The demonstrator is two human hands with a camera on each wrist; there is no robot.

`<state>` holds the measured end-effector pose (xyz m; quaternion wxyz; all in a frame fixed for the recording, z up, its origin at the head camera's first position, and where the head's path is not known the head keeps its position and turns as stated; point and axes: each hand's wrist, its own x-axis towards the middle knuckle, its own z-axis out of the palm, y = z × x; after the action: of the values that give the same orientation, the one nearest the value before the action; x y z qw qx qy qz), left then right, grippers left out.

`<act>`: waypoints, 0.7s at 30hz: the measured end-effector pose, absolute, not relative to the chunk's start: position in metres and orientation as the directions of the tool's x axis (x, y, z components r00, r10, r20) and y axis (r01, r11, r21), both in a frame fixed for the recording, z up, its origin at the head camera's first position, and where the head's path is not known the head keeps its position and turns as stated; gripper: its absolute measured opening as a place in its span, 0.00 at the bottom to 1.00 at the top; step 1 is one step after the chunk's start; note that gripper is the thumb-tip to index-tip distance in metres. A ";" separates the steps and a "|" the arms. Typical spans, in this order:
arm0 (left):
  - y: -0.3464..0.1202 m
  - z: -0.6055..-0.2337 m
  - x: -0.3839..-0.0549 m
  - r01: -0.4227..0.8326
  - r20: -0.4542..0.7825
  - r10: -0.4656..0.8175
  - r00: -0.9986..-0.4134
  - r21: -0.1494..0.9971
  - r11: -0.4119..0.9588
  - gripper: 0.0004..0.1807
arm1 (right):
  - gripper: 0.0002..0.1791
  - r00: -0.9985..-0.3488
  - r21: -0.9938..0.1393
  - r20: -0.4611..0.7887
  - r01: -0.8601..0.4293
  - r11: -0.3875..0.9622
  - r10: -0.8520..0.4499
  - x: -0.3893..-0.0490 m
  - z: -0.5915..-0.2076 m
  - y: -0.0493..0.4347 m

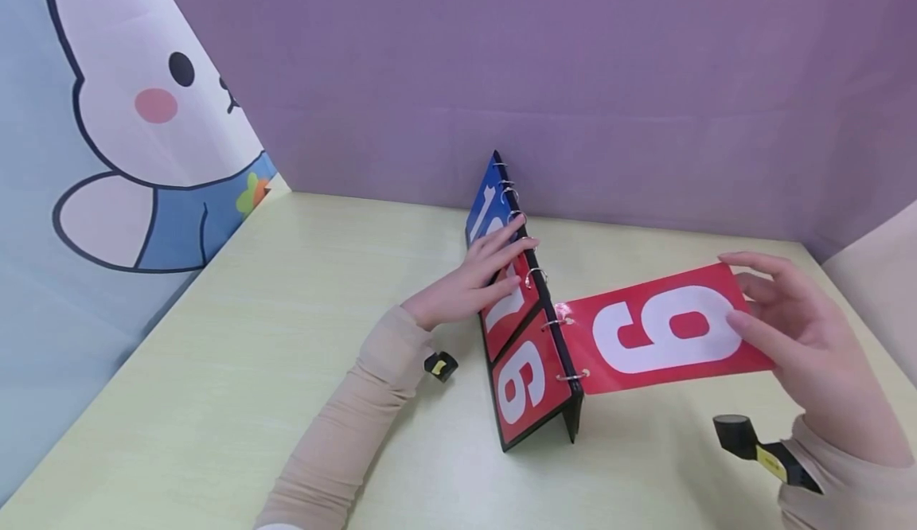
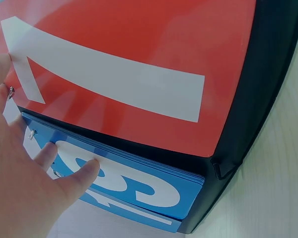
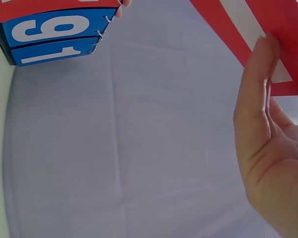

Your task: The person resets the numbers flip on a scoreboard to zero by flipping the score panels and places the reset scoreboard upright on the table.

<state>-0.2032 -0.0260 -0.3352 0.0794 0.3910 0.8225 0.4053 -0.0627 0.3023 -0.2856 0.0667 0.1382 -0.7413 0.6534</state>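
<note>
A tabletop flip scoreboard (image 1: 557,347) with a black frame and metal rings stands tented on the table, running away from me. Across its top edge and left face rests my left hand (image 1: 473,283), fingers spread near the rings. In the left wrist view, its thumb touches the blue number cards (image 2: 139,186), beside a red card with a white 1 (image 2: 114,69). Off to the right, my right hand (image 1: 817,347) pinches the free end of a red number card (image 1: 583,347). This card is lifted out from the frame, still on its rings, showing a white 6-like digit.
The pale table (image 1: 286,315) ends at a purple cloth backdrop (image 1: 609,84). At the left hangs a blue cloth with a cartoon rabbit (image 1: 172,148). Black wrist devices (image 1: 738,437) sit on both wrists.
</note>
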 end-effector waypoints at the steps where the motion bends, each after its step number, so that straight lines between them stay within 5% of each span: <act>1: -0.026 -0.335 -0.203 0.578 0.186 0.707 -0.682 0.729 0.366 0.31 | 0.31 -0.951 -0.951 0.277 -0.292 0.102 -0.140 -0.063 -0.286 0.303; 10: -0.026 -0.336 -0.204 0.579 0.189 0.704 -0.685 0.727 0.368 0.31 | 0.42 -0.904 -0.935 0.301 -0.342 0.092 -0.302 -0.058 -0.281 0.302; 21: -0.026 -0.337 -0.205 0.584 0.198 0.709 -0.677 0.731 0.353 0.31 | 0.49 -0.882 -0.909 0.399 -0.417 0.021 -0.250 -0.046 -0.276 0.276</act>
<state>-0.2053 -0.0260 -0.3369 0.0765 0.3946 0.8190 0.4095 -0.0459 0.2758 -0.2757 0.0634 0.2345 -0.7116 0.6593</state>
